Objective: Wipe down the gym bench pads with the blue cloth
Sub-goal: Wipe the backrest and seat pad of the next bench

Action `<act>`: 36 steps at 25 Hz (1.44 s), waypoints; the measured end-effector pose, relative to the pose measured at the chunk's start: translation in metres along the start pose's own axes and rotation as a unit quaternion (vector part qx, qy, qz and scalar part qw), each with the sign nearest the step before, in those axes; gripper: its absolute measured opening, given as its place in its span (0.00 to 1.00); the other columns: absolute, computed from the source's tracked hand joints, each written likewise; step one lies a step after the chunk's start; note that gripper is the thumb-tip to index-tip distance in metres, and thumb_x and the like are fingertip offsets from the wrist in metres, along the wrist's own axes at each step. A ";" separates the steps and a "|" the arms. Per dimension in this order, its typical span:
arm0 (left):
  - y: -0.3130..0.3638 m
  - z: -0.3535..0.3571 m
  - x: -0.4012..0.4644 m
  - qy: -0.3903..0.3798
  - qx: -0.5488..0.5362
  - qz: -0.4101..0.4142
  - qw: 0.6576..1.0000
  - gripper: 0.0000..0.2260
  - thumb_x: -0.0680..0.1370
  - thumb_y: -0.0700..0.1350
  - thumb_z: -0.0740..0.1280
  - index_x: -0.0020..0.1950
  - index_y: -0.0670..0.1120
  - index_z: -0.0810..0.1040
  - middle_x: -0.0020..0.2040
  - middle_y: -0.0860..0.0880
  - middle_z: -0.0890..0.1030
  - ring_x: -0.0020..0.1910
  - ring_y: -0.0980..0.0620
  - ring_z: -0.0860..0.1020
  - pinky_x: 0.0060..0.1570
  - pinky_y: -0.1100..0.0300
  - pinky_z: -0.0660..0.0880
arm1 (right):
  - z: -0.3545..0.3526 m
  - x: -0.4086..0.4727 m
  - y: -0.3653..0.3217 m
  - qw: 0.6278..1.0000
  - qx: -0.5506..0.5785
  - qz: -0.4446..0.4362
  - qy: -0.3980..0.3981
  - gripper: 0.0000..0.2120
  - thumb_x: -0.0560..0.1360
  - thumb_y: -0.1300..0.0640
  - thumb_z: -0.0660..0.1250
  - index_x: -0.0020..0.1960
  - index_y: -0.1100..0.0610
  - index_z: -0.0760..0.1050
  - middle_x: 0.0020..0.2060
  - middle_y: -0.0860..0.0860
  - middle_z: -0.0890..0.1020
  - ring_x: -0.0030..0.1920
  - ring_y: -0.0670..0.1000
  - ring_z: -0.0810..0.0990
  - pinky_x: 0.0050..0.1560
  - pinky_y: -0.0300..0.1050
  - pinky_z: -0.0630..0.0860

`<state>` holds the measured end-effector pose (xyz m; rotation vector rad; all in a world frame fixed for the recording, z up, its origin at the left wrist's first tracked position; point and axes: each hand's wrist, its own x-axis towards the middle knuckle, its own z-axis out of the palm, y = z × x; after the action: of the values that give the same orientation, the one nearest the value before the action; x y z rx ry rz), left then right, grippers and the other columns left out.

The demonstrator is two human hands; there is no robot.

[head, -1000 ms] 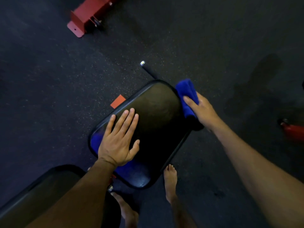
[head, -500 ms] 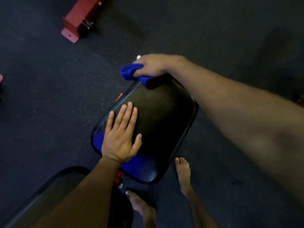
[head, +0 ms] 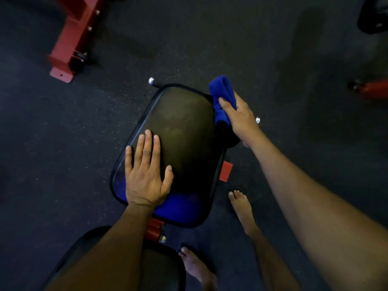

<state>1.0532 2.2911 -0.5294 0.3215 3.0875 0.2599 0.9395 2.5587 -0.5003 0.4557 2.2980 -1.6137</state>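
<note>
Head view: right hand [head: 237, 116] gripped blue cloth [head: 223, 97], now at seat pad [head: 178, 131] right edge, swept back from far-left corner half second earlier. Left hand [head: 147, 175] lay flat, fingers straight, bracing pad. Edge wiping underway; back pad [head: 159, 267] likely pending.

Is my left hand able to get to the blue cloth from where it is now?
Probably yes: the left hand lies flat on the seat pad, nothing between it and the blue cloth the right hand grips.
</note>
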 end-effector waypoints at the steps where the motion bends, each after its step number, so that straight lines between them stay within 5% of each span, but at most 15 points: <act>1: -0.001 -0.001 0.000 0.000 0.000 0.003 1.000 0.34 0.81 0.58 0.52 0.83 0.41 0.56 0.83 0.40 0.55 0.82 0.43 0.54 0.80 0.39 0.49 | 0.010 -0.017 0.009 0.998 0.033 0.008 0.054 0.21 0.82 0.47 0.61 0.74 0.50 0.69 0.63 0.43 0.78 0.61 0.39 0.76 0.62 0.34 0.70; 5: 0.003 -0.003 -0.003 -0.004 -0.002 -0.005 1.000 0.33 0.81 0.58 0.50 0.83 0.41 0.56 0.83 0.41 0.54 0.83 0.44 0.53 0.80 0.40 0.48 | 0.086 -0.115 0.040 0.968 0.014 0.021 0.250 0.25 0.82 0.50 0.59 0.77 0.53 0.62 0.76 0.54 0.66 0.75 0.51 0.65 0.75 0.51 0.63; 10: 0.001 -0.001 0.000 0.004 0.004 -0.003 1.000 0.33 0.81 0.58 0.50 0.83 0.41 0.56 0.83 0.41 0.55 0.82 0.44 0.53 0.80 0.40 0.48 | 0.170 -0.241 0.064 0.968 -0.084 0.012 0.234 0.29 0.82 0.52 0.57 0.80 0.46 0.52 0.81 0.50 0.52 0.80 0.51 0.53 0.75 0.59 0.62; 13: 0.000 0.002 0.000 0.011 0.000 0.001 1.000 0.33 0.81 0.58 0.49 0.83 0.41 0.56 0.83 0.41 0.56 0.82 0.44 0.54 0.80 0.41 0.47 | 0.163 -0.222 0.059 0.962 -0.060 0.035 0.263 0.28 0.80 0.52 0.56 0.79 0.48 0.56 0.79 0.50 0.57 0.78 0.48 0.55 0.76 0.55 0.62; 17: 0.001 0.000 -0.001 0.010 -0.001 -0.002 1.000 0.33 0.82 0.58 0.49 0.83 0.41 0.55 0.83 0.41 0.54 0.83 0.44 0.52 0.80 0.42 0.45 | 0.097 -0.125 0.037 0.955 0.030 0.063 0.288 0.23 0.82 0.52 0.59 0.75 0.54 0.64 0.71 0.52 0.71 0.70 0.51 0.71 0.69 0.52 0.70; 22: 0.006 -0.002 -0.001 0.011 -0.002 -0.009 1.000 0.33 0.81 0.57 0.50 0.83 0.41 0.56 0.83 0.41 0.54 0.83 0.44 0.52 0.81 0.41 0.46 | 0.030 -0.013 0.004 0.981 0.005 0.054 0.188 0.19 0.82 0.52 0.61 0.72 0.53 0.69 0.55 0.44 0.79 0.57 0.47 0.77 0.51 0.36 0.72; 28: 0.004 -0.003 -0.001 -0.003 0.001 -0.009 1.000 0.33 0.81 0.56 0.51 0.83 0.41 0.55 0.84 0.41 0.53 0.83 0.45 0.51 0.80 0.40 0.47 | 0.080 -0.111 0.050 0.967 0.093 0.101 0.212 0.31 0.78 0.38 0.58 0.76 0.53 0.64 0.68 0.53 0.75 0.68 0.52 0.74 0.70 0.53 0.68; 32: 0.002 0.001 0.000 0.002 0.009 -0.007 1.000 0.33 0.81 0.57 0.50 0.83 0.42 0.55 0.83 0.41 0.54 0.83 0.44 0.52 0.80 0.40 0.47 | 0.131 -0.209 0.055 0.955 0.087 0.182 0.216 0.24 0.83 0.50 0.60 0.77 0.55 0.62 0.71 0.53 0.72 0.70 0.45 0.69 0.67 0.27 0.60; 33: 0.002 0.001 0.000 0.004 0.009 -0.006 1.000 0.33 0.81 0.57 0.50 0.83 0.42 0.55 0.83 0.41 0.55 0.83 0.44 0.52 0.80 0.40 0.47 | 0.128 -0.214 0.053 0.958 0.072 0.186 0.208 0.25 0.83 0.51 0.60 0.77 0.56 0.61 0.72 0.54 0.71 0.70 0.45 0.69 0.67 0.27 0.60; 36: 0.000 0.002 -0.001 0.002 0.006 -0.005 1.000 0.34 0.81 0.57 0.52 0.83 0.42 0.55 0.83 0.40 0.55 0.83 0.43 0.53 0.80 0.41 0.46 | 0.080 -0.166 0.044 0.971 0.022 0.134 0.198 0.22 0.83 0.49 0.59 0.74 0.56 0.65 0.67 0.55 0.76 0.63 0.52 0.76 0.64 0.44 0.70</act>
<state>1.0540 2.2911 -0.5312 0.3072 3.0942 0.2435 1.1129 2.4829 -0.4948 1.1384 2.3394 -1.5490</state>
